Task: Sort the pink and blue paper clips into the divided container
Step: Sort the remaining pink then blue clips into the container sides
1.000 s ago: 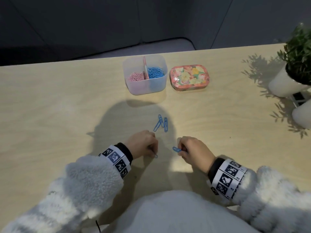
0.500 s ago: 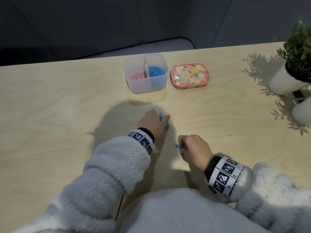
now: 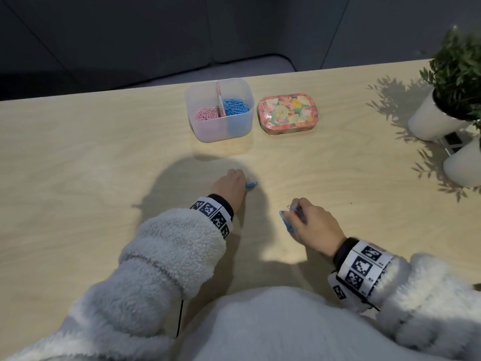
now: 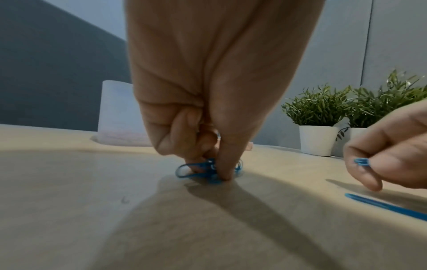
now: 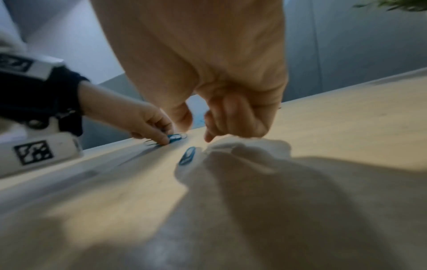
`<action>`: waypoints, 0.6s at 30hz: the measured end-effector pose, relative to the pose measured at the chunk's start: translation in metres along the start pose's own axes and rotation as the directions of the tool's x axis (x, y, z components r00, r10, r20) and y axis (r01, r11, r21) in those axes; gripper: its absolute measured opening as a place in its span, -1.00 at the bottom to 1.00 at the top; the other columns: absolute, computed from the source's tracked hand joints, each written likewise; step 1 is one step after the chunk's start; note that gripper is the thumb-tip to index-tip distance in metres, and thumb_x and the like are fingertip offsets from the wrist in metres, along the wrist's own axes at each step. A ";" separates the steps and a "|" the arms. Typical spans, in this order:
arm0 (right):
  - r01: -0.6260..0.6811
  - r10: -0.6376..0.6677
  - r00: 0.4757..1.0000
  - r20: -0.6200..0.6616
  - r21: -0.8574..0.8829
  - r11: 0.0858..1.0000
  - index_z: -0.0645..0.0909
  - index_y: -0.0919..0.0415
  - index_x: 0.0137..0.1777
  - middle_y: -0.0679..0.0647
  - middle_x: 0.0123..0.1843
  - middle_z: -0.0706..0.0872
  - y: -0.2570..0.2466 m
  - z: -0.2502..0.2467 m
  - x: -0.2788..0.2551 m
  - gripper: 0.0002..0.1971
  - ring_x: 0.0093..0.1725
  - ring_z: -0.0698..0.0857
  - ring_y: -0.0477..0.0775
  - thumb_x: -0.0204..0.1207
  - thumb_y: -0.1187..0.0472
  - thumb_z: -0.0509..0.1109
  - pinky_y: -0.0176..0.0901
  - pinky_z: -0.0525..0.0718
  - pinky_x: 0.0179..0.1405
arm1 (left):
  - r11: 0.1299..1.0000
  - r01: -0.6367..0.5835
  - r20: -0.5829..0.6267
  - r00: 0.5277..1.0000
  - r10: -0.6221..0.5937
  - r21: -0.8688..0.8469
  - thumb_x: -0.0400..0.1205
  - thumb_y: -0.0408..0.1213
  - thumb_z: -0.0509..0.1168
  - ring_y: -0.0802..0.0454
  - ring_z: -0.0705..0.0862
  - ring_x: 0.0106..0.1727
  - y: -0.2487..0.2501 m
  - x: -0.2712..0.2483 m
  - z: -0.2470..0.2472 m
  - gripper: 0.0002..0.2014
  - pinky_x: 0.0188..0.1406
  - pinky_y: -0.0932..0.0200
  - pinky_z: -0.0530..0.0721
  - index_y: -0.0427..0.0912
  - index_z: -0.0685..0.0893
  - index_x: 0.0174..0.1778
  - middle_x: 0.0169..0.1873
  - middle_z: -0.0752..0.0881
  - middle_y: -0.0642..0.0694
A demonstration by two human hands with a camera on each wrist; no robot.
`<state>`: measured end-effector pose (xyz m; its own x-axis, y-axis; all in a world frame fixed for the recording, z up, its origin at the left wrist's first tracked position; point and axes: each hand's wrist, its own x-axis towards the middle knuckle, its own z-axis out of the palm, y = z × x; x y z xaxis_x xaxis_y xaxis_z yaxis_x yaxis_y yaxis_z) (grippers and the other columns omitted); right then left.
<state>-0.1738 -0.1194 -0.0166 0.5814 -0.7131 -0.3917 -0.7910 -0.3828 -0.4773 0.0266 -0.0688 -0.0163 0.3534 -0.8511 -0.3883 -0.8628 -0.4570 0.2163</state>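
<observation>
The left hand [image 3: 230,187] pinches a cluster of blue clips [image 4: 203,170] against the table [image 3: 78,165], in front of the divided container [image 3: 219,110]. The right hand [image 3: 313,225], nearer the person than that container, pinches one blue clip [image 4: 361,161]; a loose blue clip [image 5: 187,158] lies beside its fingertips.

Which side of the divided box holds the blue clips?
The right compartment holds the blue clips; the left one, across the divider, holds pink ones.

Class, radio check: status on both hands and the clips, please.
Left hand pinching blue clips on table. Right hand holding a clip; another lies beside it. Path to container clear.
</observation>
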 end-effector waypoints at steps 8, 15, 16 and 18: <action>-0.011 0.017 0.977 0.214 -0.030 0.999 0.53 0.18 -0.24 0.14 -0.26 0.70 -0.009 0.002 0.020 -0.87 -0.15 0.67 0.27 0.46 0.14 0.35 0.03 0.62 -0.12 | 0.999 0.033 0.030 0.999 -0.032 -0.007 0.67 -0.41 0.13 -0.25 0.61 0.18 -0.004 -0.006 0.000 -0.80 0.10 0.01 0.54 -0.34 0.49 0.18 0.18 0.61 -0.31; 0.210 -0.222 0.964 0.146 0.092 0.973 0.23 0.11 -0.38 -0.04 -0.44 0.37 -0.059 -0.060 0.060 -0.68 -0.44 0.33 -0.06 0.60 0.28 0.19 -0.32 0.34 -0.46 | 0.996 -0.007 -0.035 0.999 0.004 -0.085 0.65 -0.42 0.14 -0.30 0.64 0.09 -0.012 -0.017 0.002 -0.79 0.05 -0.08 0.56 -0.32 0.44 0.20 0.14 0.62 -0.30; 0.242 -0.251 0.963 0.093 0.102 0.965 0.23 0.12 -0.36 -0.03 -0.44 0.34 -0.072 -0.071 0.072 -0.69 -0.44 0.30 -0.06 0.60 0.28 0.18 -0.26 0.30 -0.45 | 0.993 0.008 -0.037 0.999 -0.013 -0.114 0.65 -0.41 0.16 -0.30 0.64 0.08 -0.013 -0.019 0.002 -0.78 0.05 -0.09 0.57 -0.33 0.44 0.20 0.13 0.64 -0.31; 0.303 -0.303 0.953 -0.009 0.061 0.951 0.25 0.15 -0.34 -0.01 -0.43 0.33 -0.098 -0.092 0.100 -0.72 -0.40 0.33 0.03 0.60 0.27 0.18 -0.18 0.26 -0.43 | 0.988 0.038 -0.017 0.999 -0.041 -0.151 0.64 -0.39 0.17 -0.28 0.64 0.11 -0.016 -0.019 -0.002 -0.78 0.10 -0.08 0.56 -0.34 0.49 0.19 0.13 0.65 -0.32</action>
<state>-0.0556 -0.2076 0.0630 0.7920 -0.5688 -0.2218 -0.5645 -0.5439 -0.6208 0.0344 -0.0453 -0.0109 0.3947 -0.8356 -0.3820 -0.7839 -0.5231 0.3344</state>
